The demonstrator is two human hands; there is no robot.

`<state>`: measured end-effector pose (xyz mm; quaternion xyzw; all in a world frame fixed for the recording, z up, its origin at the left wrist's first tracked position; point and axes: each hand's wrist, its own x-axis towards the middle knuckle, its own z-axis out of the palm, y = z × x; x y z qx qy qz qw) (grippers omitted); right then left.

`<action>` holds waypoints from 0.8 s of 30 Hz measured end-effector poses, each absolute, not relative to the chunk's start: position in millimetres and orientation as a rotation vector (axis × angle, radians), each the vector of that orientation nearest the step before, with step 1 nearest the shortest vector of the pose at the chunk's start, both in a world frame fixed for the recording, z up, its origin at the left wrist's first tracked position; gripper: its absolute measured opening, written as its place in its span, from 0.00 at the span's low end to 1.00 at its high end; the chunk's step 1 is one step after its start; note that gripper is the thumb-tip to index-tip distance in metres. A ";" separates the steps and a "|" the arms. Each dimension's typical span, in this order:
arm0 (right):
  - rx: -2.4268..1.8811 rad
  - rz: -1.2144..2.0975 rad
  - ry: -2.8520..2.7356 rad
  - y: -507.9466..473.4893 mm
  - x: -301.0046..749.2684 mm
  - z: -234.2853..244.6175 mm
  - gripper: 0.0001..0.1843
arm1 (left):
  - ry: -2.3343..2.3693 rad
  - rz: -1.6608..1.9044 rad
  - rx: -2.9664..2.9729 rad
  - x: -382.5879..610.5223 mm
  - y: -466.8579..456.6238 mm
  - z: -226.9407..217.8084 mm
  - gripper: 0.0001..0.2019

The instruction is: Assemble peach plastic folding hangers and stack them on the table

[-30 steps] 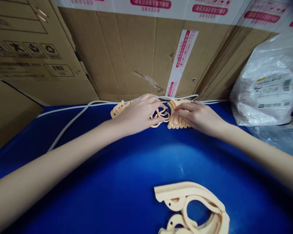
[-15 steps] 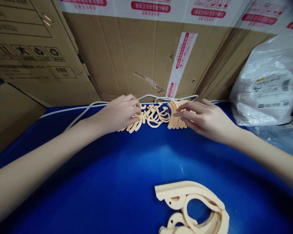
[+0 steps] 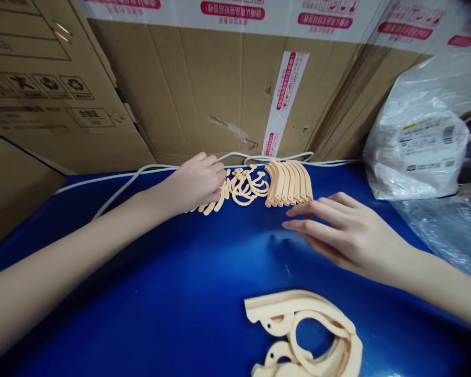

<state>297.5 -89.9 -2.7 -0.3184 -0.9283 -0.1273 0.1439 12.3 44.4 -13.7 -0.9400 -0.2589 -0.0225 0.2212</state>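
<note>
My left hand is closed over the left end of a row of beige curved strips at the back of the blue surface. Its fingers hide what is between them. Right beside it lies a loose heap of beige hook-shaped pieces, which look like hanger hooks. My right hand hovers open with its fingers apart and nothing in them. It is in front of a neat row of beige curved hanger arms. Closer to me, several folded beige hangers lie together, partly out of view.
Behind the blue surface stand large cardboard boxes. A white cable runs along their foot. At the right back sits a clear plastic bag with a white label, and more crumpled film lies before it.
My right hand has moved off the row of hanger arms, toward me and to the right, uncovering them. My left hand stays at the strips, its fingers drawn closer together.
</note>
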 end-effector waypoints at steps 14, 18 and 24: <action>-0.861 0.294 -2.691 -134.3 264.7 -23.1 0.19 | -0.754 -0.024 -2.598 20.4 47.8 -17.4 0.08; -0.863 0.356 -2.687 -133.6 262.5 -25.8 0.14 | -0.853 -0.062 -2.637 21.4 51.1 -19.3 0.06; -0.866 0.354 -2.682 -131.9 261.0 -27.1 0.14 | -0.938 -0.156 -2.719 20.9 54.1 -10.7 0.06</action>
